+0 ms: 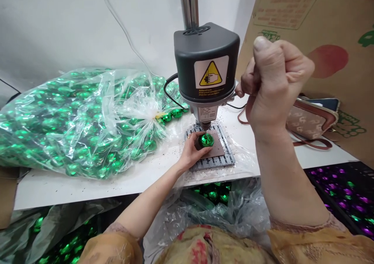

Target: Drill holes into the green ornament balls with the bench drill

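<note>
- One green bauble (207, 140) is being worked: it sits on the brown board (217, 149) over the slotted base (229, 161), directly under the drill (208, 63).
- The left hand (191, 149) is closed around it, fingers on the far side and thumb on the near side, steadying it against the board.
- The right hand (273, 79) is raised beside the drill, its fingers curled into a fist; whether they grip a lever cannot be told, since that part is hidden.
- The drill's tip (206, 131) is at or just above the top of the bauble; contact is too small to make out, and so is any finished hole. Placing and lining up look done; the drilling itself seems either under way or about due.
- Dark specks (172, 155) lie scattered over the white table (70, 192), probably drilling waste.
- Many more pieces are around: a large tied bag (73, 120) of green ones on the table, an opened bag (168, 217) with green ones below its edge, and purple and green ones in the dark crate (339, 192) at right.
- Which of these are drilled and which are left cannot be told, so the overall count remains unclear.
</note>
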### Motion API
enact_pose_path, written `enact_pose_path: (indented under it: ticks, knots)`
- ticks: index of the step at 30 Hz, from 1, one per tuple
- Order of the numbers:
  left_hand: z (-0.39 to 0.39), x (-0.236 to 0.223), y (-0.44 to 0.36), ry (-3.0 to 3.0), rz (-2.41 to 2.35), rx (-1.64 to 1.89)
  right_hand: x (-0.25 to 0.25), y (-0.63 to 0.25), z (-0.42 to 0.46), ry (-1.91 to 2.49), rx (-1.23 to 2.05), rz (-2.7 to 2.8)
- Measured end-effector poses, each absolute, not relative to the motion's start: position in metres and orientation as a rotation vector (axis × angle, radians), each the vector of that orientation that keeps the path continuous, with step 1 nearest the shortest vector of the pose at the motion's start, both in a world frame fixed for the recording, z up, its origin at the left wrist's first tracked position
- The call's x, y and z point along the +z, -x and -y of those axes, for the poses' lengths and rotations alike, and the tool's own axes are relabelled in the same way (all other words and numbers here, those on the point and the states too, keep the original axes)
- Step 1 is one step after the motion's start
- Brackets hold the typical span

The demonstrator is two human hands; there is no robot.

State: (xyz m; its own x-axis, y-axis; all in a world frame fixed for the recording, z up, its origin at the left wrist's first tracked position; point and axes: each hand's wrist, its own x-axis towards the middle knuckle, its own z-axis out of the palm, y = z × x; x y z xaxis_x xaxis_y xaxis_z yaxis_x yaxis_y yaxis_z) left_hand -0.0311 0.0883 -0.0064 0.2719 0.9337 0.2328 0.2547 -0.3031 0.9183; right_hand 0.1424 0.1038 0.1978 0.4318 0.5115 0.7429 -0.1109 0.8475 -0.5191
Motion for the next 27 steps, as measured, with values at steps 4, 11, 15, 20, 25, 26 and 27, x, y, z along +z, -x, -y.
enact_pose_path:
  ticks: [4,11,15,20,25,26,27]
  knots:
    - [-0.088,-0.010,0.032,-1.746,-1.096,1.072,0.185,-0.137,-0.097,0.374,0.285,1.016]
    - [-0.086,-0.010,0.032,-1.762,-1.114,1.078,0.164,-0.130,-0.080,0.400,0.251,0.979]
    - [-0.086,-0.009,0.032,-1.758,-1.111,1.070,0.156,-0.134,-0.079,0.415,0.288,1.019]
    - [-0.084,-0.008,0.031,-1.754,-1.106,1.080,0.149,-0.136,-0.082,0.413,0.294,1.030]
    - [-0.084,-0.007,0.031,-1.749,-1.119,1.073,0.143,-0.135,-0.084,0.378,0.265,1.018]
    - [-0.084,-0.007,0.031,-1.750,-1.121,1.072,0.141,-0.135,-0.085,0.362,0.260,1.016]
    - [-0.084,-0.007,0.031,-1.750,-1.122,1.074,0.139,-0.134,-0.086,0.340,0.250,1.010]
